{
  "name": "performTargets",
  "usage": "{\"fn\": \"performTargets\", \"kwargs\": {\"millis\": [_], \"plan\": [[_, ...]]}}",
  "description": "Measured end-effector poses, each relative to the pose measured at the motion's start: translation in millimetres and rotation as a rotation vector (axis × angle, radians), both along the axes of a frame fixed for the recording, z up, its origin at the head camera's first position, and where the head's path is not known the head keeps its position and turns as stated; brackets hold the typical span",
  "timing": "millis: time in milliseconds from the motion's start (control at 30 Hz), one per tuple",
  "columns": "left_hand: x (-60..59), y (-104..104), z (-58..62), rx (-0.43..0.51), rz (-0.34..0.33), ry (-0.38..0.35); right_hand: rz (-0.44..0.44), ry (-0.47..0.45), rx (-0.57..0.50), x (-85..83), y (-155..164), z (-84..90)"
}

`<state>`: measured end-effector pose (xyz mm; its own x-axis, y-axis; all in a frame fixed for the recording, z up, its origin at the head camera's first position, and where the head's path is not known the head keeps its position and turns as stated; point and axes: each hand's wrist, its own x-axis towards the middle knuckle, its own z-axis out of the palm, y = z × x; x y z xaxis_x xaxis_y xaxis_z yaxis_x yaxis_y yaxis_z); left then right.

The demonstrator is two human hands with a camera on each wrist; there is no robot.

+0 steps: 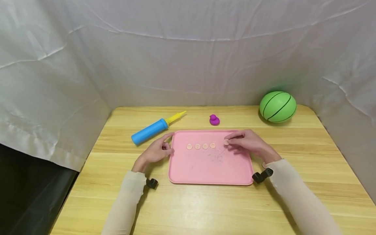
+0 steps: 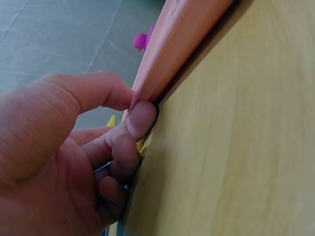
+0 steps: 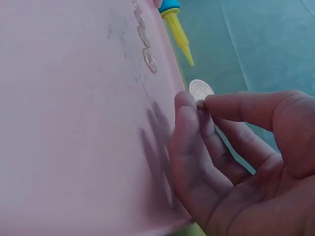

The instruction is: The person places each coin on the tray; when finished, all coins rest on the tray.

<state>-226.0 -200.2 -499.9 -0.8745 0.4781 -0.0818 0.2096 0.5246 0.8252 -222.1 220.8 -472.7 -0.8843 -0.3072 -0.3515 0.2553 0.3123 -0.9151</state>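
A pink tray (image 1: 205, 174) lies on the wooden table, with several coins (image 1: 205, 146) in a row across its upper half. My right hand (image 1: 249, 141) pinches one more coin (image 3: 201, 88) between thumb and finger, over the tray just right of that row. In the right wrist view this coin is raised off the tray surface. At the tray's left side, my left hand (image 1: 155, 150) holds the rim between thumb and finger. The left wrist view shows these fingertips (image 2: 141, 118) against the tray's edge.
Behind the tray lie a blue pump (image 1: 149, 131) with a yellow nozzle, a purple rubber duck (image 1: 214, 120) and a green ball (image 1: 277, 107). Another round piece (image 1: 264, 165), partly hidden, lies by my right wrist. Pale cloth (image 1: 188, 65) hangs behind the table.
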Motion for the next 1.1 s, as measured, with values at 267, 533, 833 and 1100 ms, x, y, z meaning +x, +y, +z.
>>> {"fn": "performTargets", "kwargs": {"millis": [267, 533, 833, 1100], "plan": [[0.1, -1.0, -1.0, -0.008, 0.004, 0.002, 0.048, 0.049, 0.121, -6.3, -12.0, -0.9], [-0.7, -0.7, -1.0, -0.003, 0.000, 0.004, 0.100, 0.129, 0.220, -7.9, -20.7, 2.5], [0.2, -0.1, -1.9, -0.009, -0.004, 0.000, 0.101, 0.216, 0.300, -10.3, -24.8, -3.0], [-1.0, -1.1, -0.5, -0.004, -0.006, 0.002, 0.054, 0.227, 0.408, -0.3, -21.0, 13.7]]}}
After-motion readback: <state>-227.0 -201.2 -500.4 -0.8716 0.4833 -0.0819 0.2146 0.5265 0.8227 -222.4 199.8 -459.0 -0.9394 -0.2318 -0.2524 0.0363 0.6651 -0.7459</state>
